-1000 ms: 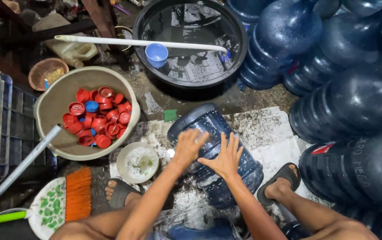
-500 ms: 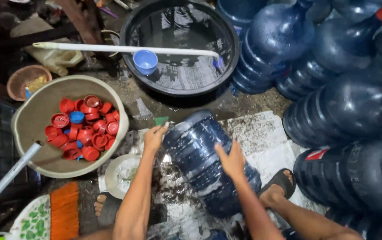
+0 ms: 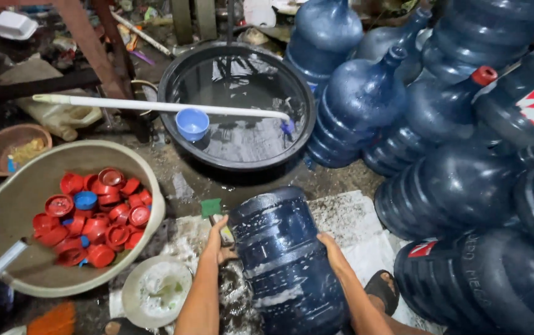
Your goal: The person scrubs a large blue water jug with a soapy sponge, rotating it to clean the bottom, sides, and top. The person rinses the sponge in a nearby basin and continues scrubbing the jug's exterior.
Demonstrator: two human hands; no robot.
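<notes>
On the near middle of the wet floor (image 3: 186, 180), a large dark blue water jug (image 3: 285, 260) lies tipped on its side over a pale speckled mat (image 3: 354, 223), its flat bottom pointing far toward the black tub (image 3: 237, 105) and its near end running out of the bottom of the frame. The room around it is tight. To the right, just beside the mat's edge, a bank of stacked blue jugs (image 3: 466, 186) walls off that whole side, and a sandalled foot (image 3: 382, 290) sits in the narrow strip between them and the jug. Far of the jug, only a short band of bare floor separates it from the rim of the tub, which holds water, a small blue scoop (image 3: 192, 123) and a long white pipe (image 3: 155, 106) laid across it. To the left, a beige basin (image 3: 12, 198) of red caps (image 3: 93, 217) stands near, with a small white bowl (image 3: 156, 291) just near of it, leaving a slim gap beside the jug.

The left hand (image 3: 219, 242) reaches in from the bottom edge with the forearm nearly straight, its grip clamped on a green sponge (image 3: 212, 208) held against the jug's left flank. The right hand (image 3: 334, 253) comes in on the opposite side, the forearm angled inward, fingers spread and pressed flat to the jug's right flank; the grip is apart, resting on the curve rather than closing round anything.
</notes>
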